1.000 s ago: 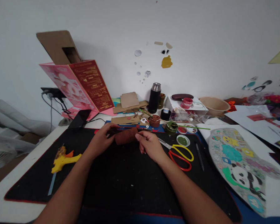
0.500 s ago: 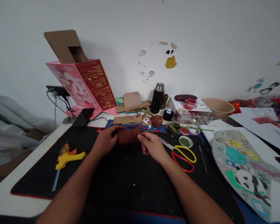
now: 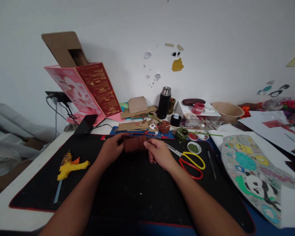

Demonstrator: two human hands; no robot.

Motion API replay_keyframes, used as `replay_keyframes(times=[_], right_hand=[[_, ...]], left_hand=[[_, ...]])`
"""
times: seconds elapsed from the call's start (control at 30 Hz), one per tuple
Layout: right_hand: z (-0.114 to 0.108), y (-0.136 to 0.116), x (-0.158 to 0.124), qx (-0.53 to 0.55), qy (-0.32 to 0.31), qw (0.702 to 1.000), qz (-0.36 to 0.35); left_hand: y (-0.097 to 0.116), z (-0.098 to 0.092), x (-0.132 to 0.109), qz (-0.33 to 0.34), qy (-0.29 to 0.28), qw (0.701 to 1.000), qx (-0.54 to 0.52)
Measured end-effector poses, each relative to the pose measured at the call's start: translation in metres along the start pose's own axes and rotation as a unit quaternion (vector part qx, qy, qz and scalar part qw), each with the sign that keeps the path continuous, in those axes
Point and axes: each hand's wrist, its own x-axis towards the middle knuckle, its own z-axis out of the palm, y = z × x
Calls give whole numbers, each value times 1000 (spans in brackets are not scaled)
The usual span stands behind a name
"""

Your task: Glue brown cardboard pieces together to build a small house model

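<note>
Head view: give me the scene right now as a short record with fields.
Held: brown cylinder, lying sideways
Left hand: grips its left end
Right hand: thumb and fingers at its right end
Surface: black mat; contact with cylinder unclear
Left on mat: yellow glue gun
Right on mat: scissors, one yellow and one red handle; black pen
Behind: brown paint jar, green paint jar

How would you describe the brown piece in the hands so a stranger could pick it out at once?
Start at the big black mat; near its far edge, find the left hand and right hand. Between them is the brown piece, roughly cylindrical, its length running from hand to hand. Unlike the squat brown jar beyond, it is held in both hands.
</note>
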Motion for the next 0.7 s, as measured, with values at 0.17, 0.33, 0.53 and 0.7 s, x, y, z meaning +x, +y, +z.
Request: replay_keyframes(times=[0.17,0.33,0.53,0.7], right_hand=[[0,1,1,1,13,1000,-2],[-2,4,5,15,37,999,-22],[-1,7,5,9,37,999,-39],[0,5,2,-2,38,998,-50]], left_hand=[[-2,-15,2,26,-59,995,-73],[2,-36,-2,-5,-89,982,-166],[2,-26,-5,-1,-133,991,-34],[1,-21,-3,11,-130,991,-29]])
